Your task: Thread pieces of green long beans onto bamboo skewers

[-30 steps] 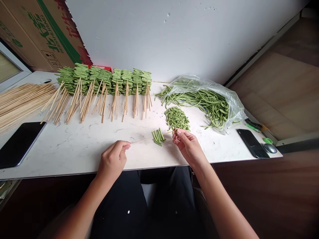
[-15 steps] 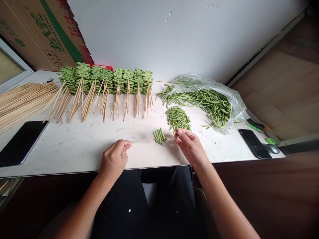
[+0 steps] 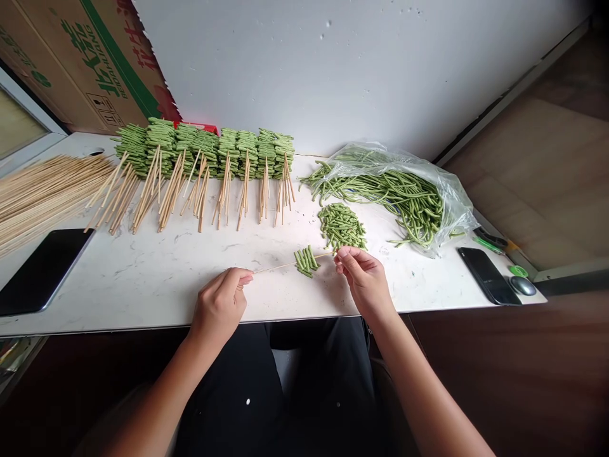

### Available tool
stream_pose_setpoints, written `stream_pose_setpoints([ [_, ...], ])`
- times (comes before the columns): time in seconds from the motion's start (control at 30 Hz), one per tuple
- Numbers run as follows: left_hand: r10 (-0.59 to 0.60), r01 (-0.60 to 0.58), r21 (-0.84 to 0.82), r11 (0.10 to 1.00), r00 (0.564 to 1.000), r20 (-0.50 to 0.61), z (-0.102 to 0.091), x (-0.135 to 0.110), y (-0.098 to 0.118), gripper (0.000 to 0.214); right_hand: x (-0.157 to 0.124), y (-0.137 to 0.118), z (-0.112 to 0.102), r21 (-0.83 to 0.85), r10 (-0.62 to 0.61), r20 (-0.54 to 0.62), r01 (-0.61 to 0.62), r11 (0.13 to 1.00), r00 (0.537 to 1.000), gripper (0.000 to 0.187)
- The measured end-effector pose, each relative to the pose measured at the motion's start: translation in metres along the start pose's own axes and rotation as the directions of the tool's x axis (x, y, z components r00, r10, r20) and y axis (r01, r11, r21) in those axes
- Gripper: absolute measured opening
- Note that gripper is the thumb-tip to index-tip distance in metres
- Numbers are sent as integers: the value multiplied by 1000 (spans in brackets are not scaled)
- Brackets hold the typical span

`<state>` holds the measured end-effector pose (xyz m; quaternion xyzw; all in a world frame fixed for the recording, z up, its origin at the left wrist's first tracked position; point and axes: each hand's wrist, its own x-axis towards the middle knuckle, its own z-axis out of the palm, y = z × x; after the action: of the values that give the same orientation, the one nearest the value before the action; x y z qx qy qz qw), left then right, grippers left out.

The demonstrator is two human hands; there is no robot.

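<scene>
A thin bamboo skewer (image 3: 278,266) stretches between my two hands just above the counter. My left hand (image 3: 221,298) is closed, pinching its left end. My right hand (image 3: 364,276) is closed at the other end, thumb and forefinger pinching what looks like a small piece of green bean at the skewer's tip, mostly hidden by the fingers. Below the skewer, several cut bean pieces (image 3: 305,259) lie side by side on the counter. Just beyond my right hand is a heap of cut green beans (image 3: 341,223).
Stacks of skewered beans (image 3: 202,152) line the back wall, sticks pointing toward me. Loose bamboo skewers (image 3: 42,193) and a black tablet or phone (image 3: 42,273) lie left. At right are long beans in a plastic bag (image 3: 404,190), a black phone (image 3: 488,274) and a cutter (image 3: 489,244).
Both hands keep nearly the same pose around the skewer. The right fingertips now cover more of the skewer's tip, and the whole view has shifted slightly.
</scene>
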<state>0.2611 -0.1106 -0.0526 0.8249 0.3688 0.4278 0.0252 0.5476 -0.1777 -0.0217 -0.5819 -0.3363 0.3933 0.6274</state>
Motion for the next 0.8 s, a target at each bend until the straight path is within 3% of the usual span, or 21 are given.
stream_pose_setpoints([
  [0.3,25,-24,-32,999,999,24,1,-1,-3,41,-3,3,5,21,-7,-33,8,1000,999,25],
  [0.8,39,-36,-42,998,995,87,0,-1,-2,45,-9,4,11,-38,-162,-56,160,986,985,19],
])
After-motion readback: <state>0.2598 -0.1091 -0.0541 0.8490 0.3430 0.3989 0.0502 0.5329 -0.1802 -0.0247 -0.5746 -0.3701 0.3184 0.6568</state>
